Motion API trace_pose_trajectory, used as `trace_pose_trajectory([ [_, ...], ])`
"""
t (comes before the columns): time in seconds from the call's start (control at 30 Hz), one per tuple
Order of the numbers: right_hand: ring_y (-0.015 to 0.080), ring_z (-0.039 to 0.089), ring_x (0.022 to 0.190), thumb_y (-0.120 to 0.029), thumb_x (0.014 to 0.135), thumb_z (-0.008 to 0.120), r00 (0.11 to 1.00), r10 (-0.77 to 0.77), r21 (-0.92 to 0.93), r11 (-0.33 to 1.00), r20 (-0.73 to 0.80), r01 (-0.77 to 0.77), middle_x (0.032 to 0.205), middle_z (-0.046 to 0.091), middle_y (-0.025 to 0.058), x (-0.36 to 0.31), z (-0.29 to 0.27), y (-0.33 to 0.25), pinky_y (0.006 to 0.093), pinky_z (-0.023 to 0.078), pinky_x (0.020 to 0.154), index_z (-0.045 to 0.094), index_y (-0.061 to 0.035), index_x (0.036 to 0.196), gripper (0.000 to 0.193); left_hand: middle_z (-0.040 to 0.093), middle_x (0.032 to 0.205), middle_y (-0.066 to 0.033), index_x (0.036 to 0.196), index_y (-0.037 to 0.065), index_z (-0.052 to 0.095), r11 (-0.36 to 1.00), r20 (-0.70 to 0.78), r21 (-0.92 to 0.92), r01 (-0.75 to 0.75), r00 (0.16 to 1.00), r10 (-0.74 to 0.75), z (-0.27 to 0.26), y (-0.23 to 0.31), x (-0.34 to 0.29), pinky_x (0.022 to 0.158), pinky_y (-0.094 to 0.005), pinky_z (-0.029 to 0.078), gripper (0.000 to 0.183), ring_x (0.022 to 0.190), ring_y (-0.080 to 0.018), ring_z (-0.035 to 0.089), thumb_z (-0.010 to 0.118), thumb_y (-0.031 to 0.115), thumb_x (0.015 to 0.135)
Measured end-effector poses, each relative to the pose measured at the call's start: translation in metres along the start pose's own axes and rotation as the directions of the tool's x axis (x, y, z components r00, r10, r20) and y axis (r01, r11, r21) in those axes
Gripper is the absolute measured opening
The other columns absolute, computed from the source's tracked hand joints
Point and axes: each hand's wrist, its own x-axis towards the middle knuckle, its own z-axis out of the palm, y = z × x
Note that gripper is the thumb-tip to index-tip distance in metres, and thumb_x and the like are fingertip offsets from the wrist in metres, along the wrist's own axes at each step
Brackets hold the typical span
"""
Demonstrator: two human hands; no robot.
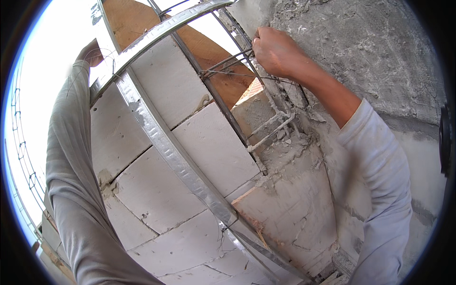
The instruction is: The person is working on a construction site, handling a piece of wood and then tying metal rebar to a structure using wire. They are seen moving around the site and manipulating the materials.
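My left hand (93, 53) is raised at the upper left beside a curved-looking metal channel (156, 34). Glare and the channel's pale surface hide most of its fingers, and loops of thin wire (107, 61) show around it. My right hand (277, 51) is closed, its fingers curled against the steel rebar cage (247, 57) at the upper middle. Whatever lies inside its grip is hidden. A second metal channel (164, 137) runs diagonally down from the first one, across the block wall (152, 185), with wire tied where the two meet.
Rough grey concrete (361, 52) rises at the right. Broken mortar (285, 147) surrounds the rebar's foot. A brown wooden board (204, 47) stands behind the bars. More rebar cages (21, 142) stand at the far left against bright sky.
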Motion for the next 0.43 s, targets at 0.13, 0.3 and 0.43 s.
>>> trace_pose_trajectory([
  [0.13, 0.0416, 0.064, 0.100, -0.019, 0.096, 0.044, 0.998, -0.064, -0.007, 0.998, 0.010, 0.064, 0.103, 0.066, 0.0267, -0.002, -0.001, 0.002, 0.0471, 0.047, 0.091, 0.060, 0.0048, 0.104, 0.031, 0.069, 0.103, -0.0151, 0.119, -0.001, 0.056, 0.983, 0.000, -0.177, -0.044, 0.999, 0.044, -0.016, -0.018, 0.009, 0.069, -0.0308, 0.061, 0.024, 0.080, -0.0177, 0.071, 0.054, 0.014, 0.100],
  [0.3, 0.0420, 0.063, 0.101, -0.019, 0.096, 0.045, 0.998, -0.055, 0.048, 0.997, 0.006, 0.055, 0.104, 0.066, 0.0270, 0.001, 0.004, -0.002, 0.0471, 0.048, 0.090, 0.061, 0.0049, 0.104, 0.030, 0.065, 0.109, -0.0126, 0.125, 0.001, 0.050, 0.978, -0.041, -0.206, -0.038, 0.999, 0.030, -0.015, -0.025, 0.008, 0.078, -0.0313, 0.059, 0.027, 0.089, -0.0183, 0.068, 0.052, 0.013, 0.101],
  [0.43, 0.0423, 0.064, 0.097, -0.018, 0.094, 0.045, 0.989, -0.147, 0.014, 0.989, -0.024, 0.147, 0.099, 0.066, 0.0270, 0.003, -0.001, 0.008, 0.0474, 0.049, 0.088, 0.063, 0.0060, 0.098, 0.030, 0.056, 0.131, -0.0120, 0.138, 0.005, 0.046, 0.973, 0.082, -0.209, 0.098, 0.993, -0.082, -0.003, -0.005, -0.005, 0.100, -0.0320, 0.046, 0.040, 0.118, -0.0182, 0.055, 0.054, 0.011, 0.099],
])
